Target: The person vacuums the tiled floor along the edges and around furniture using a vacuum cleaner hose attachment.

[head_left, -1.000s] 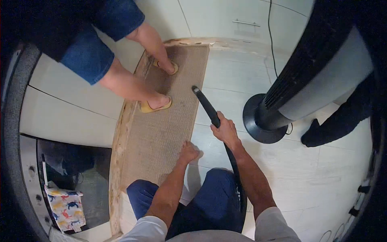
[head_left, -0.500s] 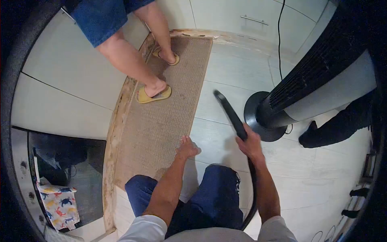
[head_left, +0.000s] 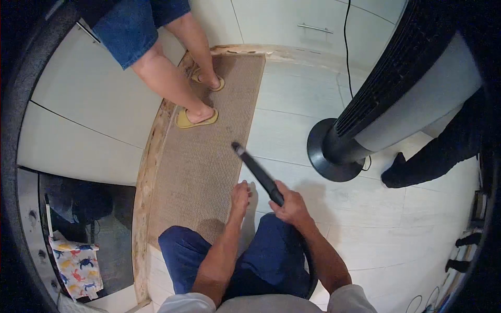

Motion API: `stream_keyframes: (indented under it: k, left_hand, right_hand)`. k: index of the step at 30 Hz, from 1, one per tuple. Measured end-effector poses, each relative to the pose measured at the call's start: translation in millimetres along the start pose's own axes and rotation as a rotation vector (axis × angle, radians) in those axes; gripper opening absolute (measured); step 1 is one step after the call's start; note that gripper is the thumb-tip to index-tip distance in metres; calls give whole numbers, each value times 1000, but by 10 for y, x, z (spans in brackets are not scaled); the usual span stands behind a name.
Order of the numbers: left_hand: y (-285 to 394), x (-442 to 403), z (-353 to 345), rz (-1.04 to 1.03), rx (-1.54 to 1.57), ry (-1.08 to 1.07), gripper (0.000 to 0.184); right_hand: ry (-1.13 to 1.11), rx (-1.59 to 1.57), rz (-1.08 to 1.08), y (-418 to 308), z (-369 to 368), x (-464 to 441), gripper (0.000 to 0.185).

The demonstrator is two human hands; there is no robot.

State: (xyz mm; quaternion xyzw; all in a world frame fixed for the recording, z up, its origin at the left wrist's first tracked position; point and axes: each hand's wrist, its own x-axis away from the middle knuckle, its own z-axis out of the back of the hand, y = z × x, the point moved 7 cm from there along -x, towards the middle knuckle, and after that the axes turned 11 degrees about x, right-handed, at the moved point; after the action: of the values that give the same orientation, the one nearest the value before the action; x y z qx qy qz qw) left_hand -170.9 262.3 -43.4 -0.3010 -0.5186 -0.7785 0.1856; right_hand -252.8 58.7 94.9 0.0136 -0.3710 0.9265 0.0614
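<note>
Vacuum wand [head_left: 258, 172] in right hand [head_left: 291, 207], slanting forward-left, tip over mat [head_left: 195, 172].

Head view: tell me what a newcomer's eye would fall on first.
Probably the tall black and grey fan, looming at the upper right with its round base on the pale floor. Next, perhaps, the black tube in the right hand, near the center, its tip over the brown mat. The yellow slippers on another person's feet also stand out, at the mat's far end.
</note>
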Motion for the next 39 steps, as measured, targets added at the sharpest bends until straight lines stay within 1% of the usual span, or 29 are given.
stream_keyframes:
  k: [2, 3, 5, 6, 7, 8, 9, 10, 12, 13, 14, 15, 16, 17, 19, 20, 21, 22, 24, 25, 27, 28, 29, 31, 33, 35, 36, 38, 39]
  left_hand:
    - [285, 540, -128, 18, 641, 63, 58]
    - [410, 711, -205, 22, 647, 72, 58]
    - [511, 958, -449, 87, 584, 28, 43]
    - [461, 1050, -571, 60, 370, 55, 52]
    - [308, 1122, -726, -60, 165, 159, 65]
    - [419, 1446, -836, 110, 4, 85, 72]
    - [278, 1552, -1035, -134, 62, 76, 73]
    - [232, 1700, -1119, -132, 69, 89, 73]
    - [306, 1987, -1271, -178, 230, 23, 76]
    - [289, 2002, -1305, -181, 233, 36, 76]
    - [395, 2035, -1288, -402, 170, 109, 80]
    - [535, 2147, -1236, -620, 100, 184, 85]
    - [555, 2132, -1197, -623, 99, 204, 85]
    - [634, 2056, -1110, -559, 75, 210, 87]
    - [843, 1946, -845, -490, 52, 245, 90]
    - [947, 1938, -666, -366, 87, 202, 89]
    - [966, 1931, -576, -245, 125, 157, 88]
    - [913, 1809, -475, -312, -5, 307, 90]
    - [833, 1593, -325, -402, -84, 384, 87]
    - [773, 1531, -190, -373, -108, 390, 87]
    - [687, 1279, -57, -330, -31, 353, 84]
    - [617, 1184, 64, -422, -117, 464, 82]
    - [634, 1146, 220, -285, -170, 470, 77]
    - [447, 945, 568, -339, -211, 472, 74]
    - [391, 1106, 993, -353, -170, 462, 81]
    - [-138, 1104, 1527, -294, -276, 534, 85]
    - [-392, 1237, 1806, -240, -269, 591, 87]
    - [-997, 1538, 2410, -192, -243, 707, 88]
    - [-1308, 1782, 2654, -114, -202, 769, 84]
  right_hand:
    - [-52, -12, 46, 29, -159, 72, 71]
    - [-62, -13, 52, 2, -131, 163, 71]
    - [-200, 19, -117, -11, -14, 477, 70]
    - [-224, 22, -108, -46, 37, 651, 70]
    - [-195, -6, -131, -46, 127, 828, 71]
    - [-161, -36, -155, -47, 228, 1005, 72]
    - [-155, -118, -197, -73, 351, 1171, 71]
    - [-147, -199, -241, -37, 444, 1347, 71]
    - [-418, -592, -418, 791, 232, 1829, 68]
    - [-214, -587, -480, 1229, 244, 1946, 69]
    - [-10, -578, -534, 1579, 229, 1993, 71]
    - [-21, -581, -518, 1713, 95, 1906, 71]
    - [14, 85, -551, 1889, 87, 1824, 76]
    - [55, 749, -540, 1918, 73, 1781, 81]
    - [112, 798, -539, 1993, -168, 1757, 83]
    - [173, 852, -557, 1990, -213, 1770, 86]
    - [144, 785, -587, 1984, -208, 1777, 87]
    - [135, 780, -569, 2003, -190, 1821, 87]
    - [184, 838, -601, 2040, -217, 1778, 90]
    - [241, 820, -573, 2040, -237, 1784, 89]
    - [237, 833, -551, 2100, -284, 1828, 88]
    - [282, 841, -519, 2098, -242, 1795, 86]
    - [321, 857, -485, 2075, -230, 1782, 85]
    - [314, 868, -475, 2057, -221, 1756, 84]
    - [356, 920, -439, 2106, -265, 1792, 83]
    - [333, 924, -435, 2159, -337, 1814, 84]
    - [352, 928, -467, 2166, -308, 1797, 84]
    - [369, 957, -387, 2161, -344, 1785, 85]
    - [390, 1000, -393, 2150, -337, 1787, 82]
